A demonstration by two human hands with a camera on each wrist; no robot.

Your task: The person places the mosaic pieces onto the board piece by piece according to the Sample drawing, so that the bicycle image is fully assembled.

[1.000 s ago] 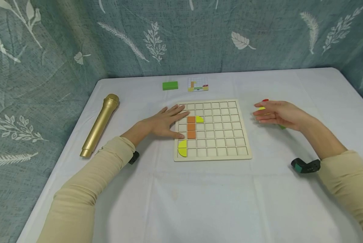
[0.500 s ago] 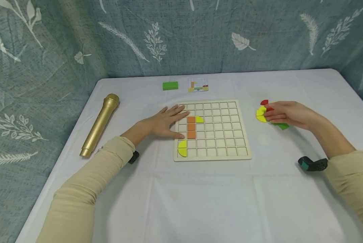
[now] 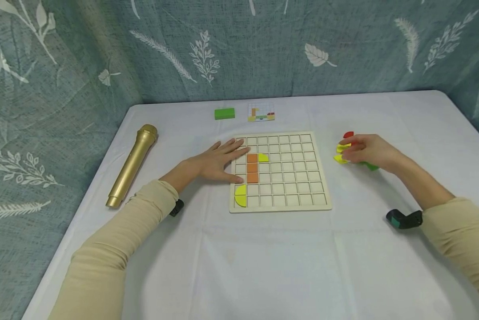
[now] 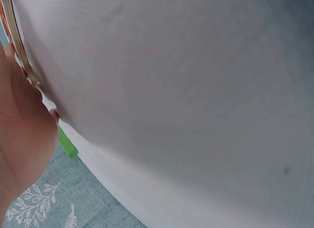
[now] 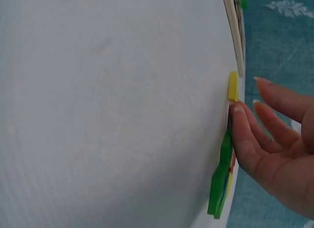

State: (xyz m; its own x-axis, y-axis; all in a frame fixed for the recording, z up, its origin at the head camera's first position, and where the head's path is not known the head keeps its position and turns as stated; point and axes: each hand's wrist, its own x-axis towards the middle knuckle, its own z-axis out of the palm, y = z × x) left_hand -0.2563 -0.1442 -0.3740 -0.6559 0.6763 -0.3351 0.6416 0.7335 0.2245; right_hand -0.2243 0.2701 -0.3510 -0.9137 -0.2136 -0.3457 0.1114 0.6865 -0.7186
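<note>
Loose yellow tile (image 3: 339, 158) lies on the bench (image 3: 263, 266) right of the grid board (image 3: 283, 209), whose left edge the spread left hand (image 3: 219, 162) touches. Likely light and stiff, it suits an edge pinch. The right hand (image 3: 370, 149) touches it; whether gripping, I cannot tell. Beyond, that hand partly hides red tiles (image 3: 348, 134).

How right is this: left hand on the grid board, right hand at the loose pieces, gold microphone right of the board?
The microphone's side is wrong: the head view shows the gold microphone left of the grid board. The rest stands.
</note>
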